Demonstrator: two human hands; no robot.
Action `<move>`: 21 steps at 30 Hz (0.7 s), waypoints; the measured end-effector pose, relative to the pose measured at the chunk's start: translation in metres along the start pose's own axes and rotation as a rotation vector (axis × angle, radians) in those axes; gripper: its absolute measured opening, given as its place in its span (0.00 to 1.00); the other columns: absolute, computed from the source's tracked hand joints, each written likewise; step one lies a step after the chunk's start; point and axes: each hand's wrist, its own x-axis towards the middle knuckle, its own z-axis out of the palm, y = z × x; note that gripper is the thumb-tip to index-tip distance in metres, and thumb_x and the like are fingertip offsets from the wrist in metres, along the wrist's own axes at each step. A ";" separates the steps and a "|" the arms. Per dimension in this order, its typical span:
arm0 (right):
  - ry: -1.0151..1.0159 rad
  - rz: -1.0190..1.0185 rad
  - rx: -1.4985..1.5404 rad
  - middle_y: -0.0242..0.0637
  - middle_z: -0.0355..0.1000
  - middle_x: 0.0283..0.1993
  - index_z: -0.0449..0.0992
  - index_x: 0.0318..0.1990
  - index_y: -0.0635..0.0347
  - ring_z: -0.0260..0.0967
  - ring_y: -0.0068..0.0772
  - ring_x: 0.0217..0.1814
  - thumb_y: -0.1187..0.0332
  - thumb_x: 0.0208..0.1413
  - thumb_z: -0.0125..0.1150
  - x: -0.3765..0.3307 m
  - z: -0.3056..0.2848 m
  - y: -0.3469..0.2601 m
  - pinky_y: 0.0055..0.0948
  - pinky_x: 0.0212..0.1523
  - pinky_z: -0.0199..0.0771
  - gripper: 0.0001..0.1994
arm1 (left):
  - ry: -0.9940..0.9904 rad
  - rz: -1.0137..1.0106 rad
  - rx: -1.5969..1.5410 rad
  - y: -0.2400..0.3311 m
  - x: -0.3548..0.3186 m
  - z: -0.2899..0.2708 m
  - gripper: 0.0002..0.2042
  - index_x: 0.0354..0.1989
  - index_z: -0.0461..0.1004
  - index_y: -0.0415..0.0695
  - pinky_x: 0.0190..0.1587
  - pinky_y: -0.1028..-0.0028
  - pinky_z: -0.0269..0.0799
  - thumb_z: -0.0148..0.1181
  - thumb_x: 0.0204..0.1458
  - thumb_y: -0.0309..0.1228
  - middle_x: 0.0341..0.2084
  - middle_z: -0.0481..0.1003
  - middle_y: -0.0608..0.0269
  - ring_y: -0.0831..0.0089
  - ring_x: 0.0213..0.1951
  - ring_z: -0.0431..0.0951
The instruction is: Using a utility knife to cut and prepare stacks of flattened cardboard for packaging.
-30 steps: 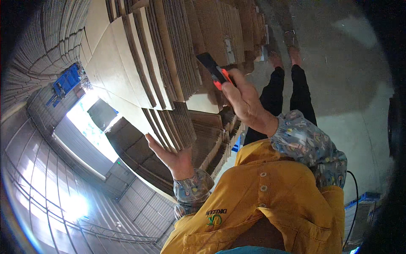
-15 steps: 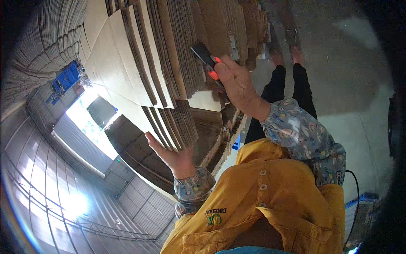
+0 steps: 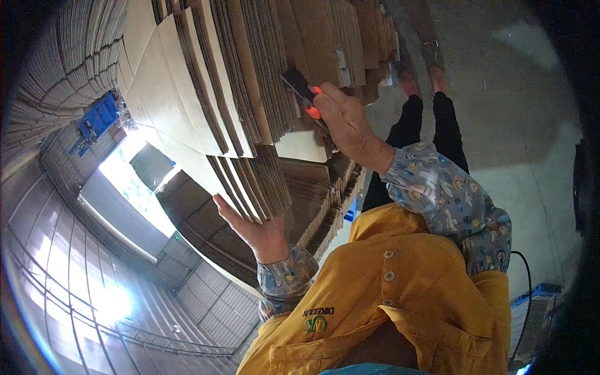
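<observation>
A thick stack of brown cardboard sheets (image 3: 259, 81), its cut edges towards me, rises at upper centre. My left hand (image 3: 265, 240) cups the low corner of a narrower cardboard flap section (image 3: 253, 181). Its thumb stretches along the pale outer face; the other fingers are mostly hidden by the sheets. My right hand (image 3: 353, 125) is closed round a scraper-like tool (image 3: 300, 87) with a flat black head and orange-red grip parts. The head's pale edge lies at the right side of the stack's layered edges; whether it touches them I cannot tell.
More cardboard stacks (image 3: 347, 44) stand behind, and a lower one (image 3: 200, 219) lies beyond my left hand. Bundled sheets (image 3: 56, 75) fill the far left near a blue rack (image 3: 99, 119). Concrete floor (image 3: 494, 125) spreads to the right, with a black cable (image 3: 529, 300) hanging there.
My right hand and the tool have shifted slightly left and the tool's head has tilted a little. The stack has moved slightly left in the picture. My left hand keeps its hold.
</observation>
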 end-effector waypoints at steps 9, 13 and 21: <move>-0.015 -0.074 -0.103 0.31 0.54 0.16 0.65 0.29 0.61 0.50 0.18 0.18 0.61 0.57 0.45 0.001 -0.003 0.000 0.25 0.18 0.56 0.12 | 0.045 0.023 0.048 0.000 0.001 0.002 0.24 0.47 0.67 0.53 0.36 0.54 0.71 0.47 0.46 0.55 0.42 0.70 0.64 0.63 0.42 0.71; -0.001 -0.007 -0.052 0.33 0.55 0.16 0.64 0.28 0.62 0.51 0.18 0.18 0.61 0.57 0.45 0.001 0.001 0.001 0.26 0.18 0.56 0.13 | 0.009 -0.007 0.008 0.002 0.003 -0.003 0.25 0.47 0.67 0.53 0.37 0.54 0.71 0.48 0.45 0.55 0.42 0.70 0.63 0.62 0.41 0.72; -0.104 0.111 -0.078 0.36 0.57 0.19 0.65 0.30 0.62 0.57 0.21 0.20 0.63 0.56 0.45 -0.006 -0.010 0.003 0.27 0.21 0.59 0.11 | -0.010 0.005 0.025 0.002 0.000 -0.001 0.24 0.46 0.67 0.52 0.35 0.54 0.71 0.50 0.45 0.54 0.42 0.70 0.62 0.62 0.41 0.72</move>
